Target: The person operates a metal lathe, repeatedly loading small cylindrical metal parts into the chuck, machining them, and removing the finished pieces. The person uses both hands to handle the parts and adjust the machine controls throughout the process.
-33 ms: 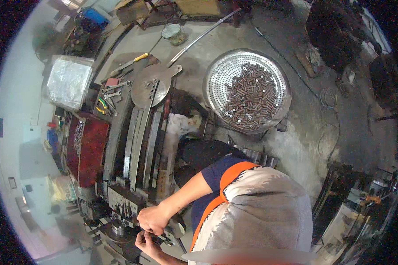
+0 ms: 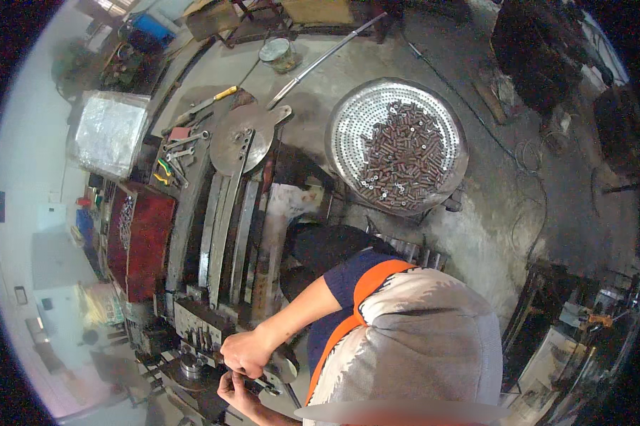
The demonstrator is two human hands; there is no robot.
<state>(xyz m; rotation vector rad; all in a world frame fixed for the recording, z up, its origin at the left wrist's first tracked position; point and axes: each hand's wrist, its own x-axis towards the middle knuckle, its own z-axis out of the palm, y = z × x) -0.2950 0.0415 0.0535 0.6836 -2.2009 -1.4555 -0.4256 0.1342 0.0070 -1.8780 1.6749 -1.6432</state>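
Observation:
My right hand (image 2: 246, 353), its arm in a short navy sleeve, is closed in a fist at the edge of a machine. Just below it my left hand (image 2: 236, 392) has its fingers curled together, nearly touching the right. Whatever lies in either hand is hidden by the fingers; a dark patch shows between them. Left of the hands sits a round shiny metal part (image 2: 191, 366) on the machine. Beyond them is a dark metal block (image 2: 196, 323) with several upright pins. A small dark rod with a bright end (image 2: 269, 387) lies right of the left hand.
Long metal rails (image 2: 224, 234) run away from the machine to a round steel disc (image 2: 242, 138). Wrenches (image 2: 185, 150) and pliers (image 2: 164, 169) lie beside it. A red bin (image 2: 146, 241) stands left. A perforated round tray (image 2: 348, 135) holds many small brown cylinders. A bucket (image 2: 277, 55) stands behind.

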